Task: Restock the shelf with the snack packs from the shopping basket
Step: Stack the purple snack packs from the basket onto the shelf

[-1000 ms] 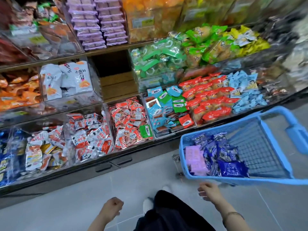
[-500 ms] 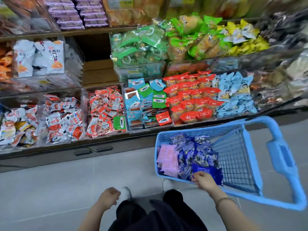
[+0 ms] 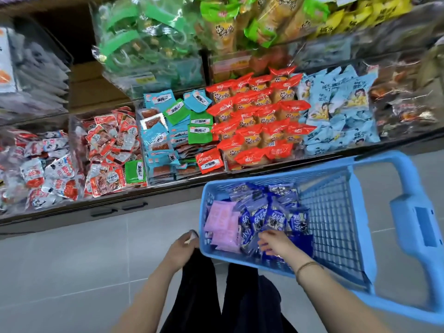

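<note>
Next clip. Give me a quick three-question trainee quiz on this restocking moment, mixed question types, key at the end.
1. True or false: the right hand is inside the blue basket.
2. Which packs does it rest on? A) pink packs B) dark blue packs C) red packs
3. Fill in: the left hand is at the basket's near ____ corner.

Key: 1 true; 2 B; 3 left.
</note>
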### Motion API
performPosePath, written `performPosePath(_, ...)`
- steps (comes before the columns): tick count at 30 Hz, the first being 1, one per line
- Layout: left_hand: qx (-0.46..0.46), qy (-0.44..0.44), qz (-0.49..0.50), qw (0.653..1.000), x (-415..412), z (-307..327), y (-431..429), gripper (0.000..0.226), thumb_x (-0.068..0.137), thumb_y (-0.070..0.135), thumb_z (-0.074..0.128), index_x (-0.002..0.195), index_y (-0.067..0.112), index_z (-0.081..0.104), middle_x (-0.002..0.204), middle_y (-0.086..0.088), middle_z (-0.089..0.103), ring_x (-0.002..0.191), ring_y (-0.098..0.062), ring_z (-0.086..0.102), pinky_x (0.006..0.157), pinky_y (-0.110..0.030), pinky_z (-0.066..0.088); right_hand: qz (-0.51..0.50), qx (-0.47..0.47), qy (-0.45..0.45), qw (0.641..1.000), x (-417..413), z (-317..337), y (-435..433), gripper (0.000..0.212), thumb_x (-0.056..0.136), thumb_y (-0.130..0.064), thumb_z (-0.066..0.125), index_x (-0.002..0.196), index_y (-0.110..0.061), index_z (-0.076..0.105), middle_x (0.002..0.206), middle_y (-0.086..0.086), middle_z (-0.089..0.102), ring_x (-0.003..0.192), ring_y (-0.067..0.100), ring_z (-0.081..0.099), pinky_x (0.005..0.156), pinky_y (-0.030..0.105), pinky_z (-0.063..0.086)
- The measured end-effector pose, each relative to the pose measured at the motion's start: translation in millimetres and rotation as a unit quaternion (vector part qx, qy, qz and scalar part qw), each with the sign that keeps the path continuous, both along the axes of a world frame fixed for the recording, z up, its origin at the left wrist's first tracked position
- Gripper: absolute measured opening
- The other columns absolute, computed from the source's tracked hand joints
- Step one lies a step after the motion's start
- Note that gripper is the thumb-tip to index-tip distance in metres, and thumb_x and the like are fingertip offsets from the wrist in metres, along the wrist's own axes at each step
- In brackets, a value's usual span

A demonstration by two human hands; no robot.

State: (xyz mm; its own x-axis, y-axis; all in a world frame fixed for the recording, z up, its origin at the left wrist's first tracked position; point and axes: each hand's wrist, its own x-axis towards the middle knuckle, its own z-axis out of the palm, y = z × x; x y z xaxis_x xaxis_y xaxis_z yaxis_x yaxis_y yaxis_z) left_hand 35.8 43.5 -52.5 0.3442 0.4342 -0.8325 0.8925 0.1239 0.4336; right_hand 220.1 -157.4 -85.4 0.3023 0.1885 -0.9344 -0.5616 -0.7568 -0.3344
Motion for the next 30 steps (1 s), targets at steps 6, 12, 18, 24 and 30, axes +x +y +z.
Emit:
performPosePath(6, -0.033, -0.032, 0.020, 0.999, 42, -31, 12, 0.032, 0.099, 0.015, 0.047, 0.128, 0.024, 0.054, 0.127, 0.002, 0.055, 0.100, -0.005, 0.055, 0.067, 0.004, 0.035, -0.013, 0.013, 0.005, 1.000, -9, -40, 51, 0.037, 0.092, -0.033, 0.056, 0.104, 0.002, 0.062, 0.101, 0.019, 0.065, 0.096, 0.029, 0.062, 0.087, 0.040, 0.050)
performPosePath(12, -0.048, -0.028, 0.033, 0.998, 43, -42, 8, 0.044, 0.097, 0.014, 0.047, 0.141, 0.013, 0.045, 0.148, -0.002, 0.041, 0.133, -0.013, 0.040, 0.107, -0.020, 0.029, -0.024, 0.017, -0.004, 1.000, -30, -59, 101, 0.034, 0.081, -0.043, 0.068, 0.095, -0.012, 0.063, 0.085, 0.005, 0.064, 0.075, 0.021, 0.064, 0.068, 0.033, 0.052)
performPosePath(18, -0.077, -0.014, 0.041, 0.996, 45, -36, 18, 0.033, 0.099, 0.019, 0.043, 0.130, 0.013, 0.056, 0.127, 0.002, 0.056, 0.113, -0.004, 0.057, 0.096, -0.017, 0.045, -0.021, 0.054, -0.055, 0.997, -32, -52, 106, 0.032, 0.078, -0.021, 0.075, 0.106, -0.016, 0.060, 0.102, 0.002, 0.067, 0.082, 0.013, 0.060, 0.064, 0.020, 0.045)
performPosePath(24, -0.196, -0.013, 0.135, 0.971, 64, -1, 26, 0.060, 0.096, 0.059, 0.030, 0.108, 0.008, 0.059, 0.096, -0.008, 0.065, 0.082, -0.017, 0.065, 0.066, -0.027, 0.052, 0.157, 0.145, -0.306, 0.928, -24, 0, 75, 0.041, 0.077, -0.037, 0.071, 0.106, -0.020, 0.048, 0.100, -0.008, 0.057, 0.089, 0.009, 0.057, 0.074, 0.031, 0.052)
performPosePath(30, -0.400, -0.156, 0.246, 0.869, 70, 26, 27, 0.054, 0.091, 0.053, 0.042, 0.115, 0.010, 0.065, 0.111, -0.016, 0.068, 0.096, -0.028, 0.066, 0.081, -0.039, 0.054, 0.395, 0.268, -0.565, 0.673, -18, 50, 62, 0.041, 0.073, -0.020, 0.060, 0.113, -0.014, 0.061, 0.119, 0.002, 0.061, 0.118, 0.020, 0.053, 0.111, 0.048, 0.028)
